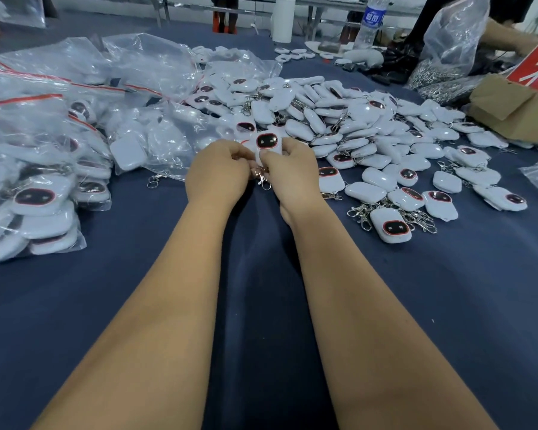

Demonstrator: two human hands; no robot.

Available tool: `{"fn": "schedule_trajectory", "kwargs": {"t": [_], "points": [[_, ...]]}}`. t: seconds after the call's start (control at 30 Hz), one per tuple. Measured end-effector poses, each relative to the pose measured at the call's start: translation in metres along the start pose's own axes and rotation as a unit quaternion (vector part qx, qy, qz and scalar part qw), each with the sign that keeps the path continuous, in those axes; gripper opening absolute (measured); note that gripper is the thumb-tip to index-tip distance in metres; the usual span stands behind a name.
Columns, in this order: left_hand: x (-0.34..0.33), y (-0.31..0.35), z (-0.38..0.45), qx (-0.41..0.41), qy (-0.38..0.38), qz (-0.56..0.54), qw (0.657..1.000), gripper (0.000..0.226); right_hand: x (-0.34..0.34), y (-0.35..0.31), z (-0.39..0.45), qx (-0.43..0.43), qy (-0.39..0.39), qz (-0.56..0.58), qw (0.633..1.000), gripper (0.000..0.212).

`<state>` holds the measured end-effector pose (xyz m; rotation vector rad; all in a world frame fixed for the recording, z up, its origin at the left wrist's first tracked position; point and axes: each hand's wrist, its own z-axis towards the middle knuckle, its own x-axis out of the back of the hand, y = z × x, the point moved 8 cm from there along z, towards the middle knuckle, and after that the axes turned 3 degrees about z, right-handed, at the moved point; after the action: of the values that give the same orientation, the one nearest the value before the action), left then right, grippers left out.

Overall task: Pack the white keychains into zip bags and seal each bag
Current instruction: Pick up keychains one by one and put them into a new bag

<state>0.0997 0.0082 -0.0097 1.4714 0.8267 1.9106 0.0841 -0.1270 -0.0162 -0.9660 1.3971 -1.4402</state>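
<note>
- Left hand (219,169): fingers curled, pinching the lower edge of the held keychain (267,147) from its left side, above the blue-covered desk (261,259).
- Right hand (289,172): fingers curled round the same keychain from the right, thumb pressed on its lower front.
- Held keychain: a white rounded case, upright, with its dark red-rimmed face toward the person; a metal clasp (263,178) hangs below it between the two hands.
- Loose keychains (370,135): a large heap of like white pieces with metal clips, spread over the desk beyond and to the right of the hands.
- Filled zip bags (44,169): clear bags with red seal strips, holding white keychains, piled at the left of the desk.
- Far right: a cardboard box (516,110), a clear bag of metal clips (448,57) and a water bottle (371,21).
</note>
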Motion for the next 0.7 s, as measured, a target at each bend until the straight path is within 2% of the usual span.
{"fn": "schedule_trajectory", "kwargs": {"t": [0.03, 0.1, 0.23, 0.33, 0.5, 0.7], "points": [[0.001, 0.001, -0.001, -0.001, 0.006, 0.006, 1.000, 0.027, -0.001, 0.002, 0.000, -0.012, -0.004, 0.019, 1.000, 0.011], [0.003, 0.001, -0.002, 0.001, 0.012, -0.007, 1.000, 0.027, -0.002, 0.004, -0.001, -0.036, -0.014, 0.036, 0.999, 0.021], [0.001, -0.002, -0.003, 0.013, -0.036, -0.130, 0.991, 0.028, -0.003, 0.003, -0.002, -0.055, -0.070, 0.080, 0.993, 0.028], [0.003, -0.001, -0.004, 0.015, -0.042, -0.193, 0.980, 0.037, -0.003, 0.000, -0.003, -0.051, -0.096, 0.065, 0.992, 0.028], [0.003, 0.004, -0.010, 0.022, -0.047, -0.216, 0.975, 0.033, -0.002, -0.001, -0.005, -0.031, -0.079, 0.043, 0.995, 0.028], [0.000, 0.006, -0.012, 0.033, -0.048, -0.238, 0.970, 0.015, -0.002, 0.000, -0.004, -0.020, -0.070, 0.032, 0.997, 0.025]]}}
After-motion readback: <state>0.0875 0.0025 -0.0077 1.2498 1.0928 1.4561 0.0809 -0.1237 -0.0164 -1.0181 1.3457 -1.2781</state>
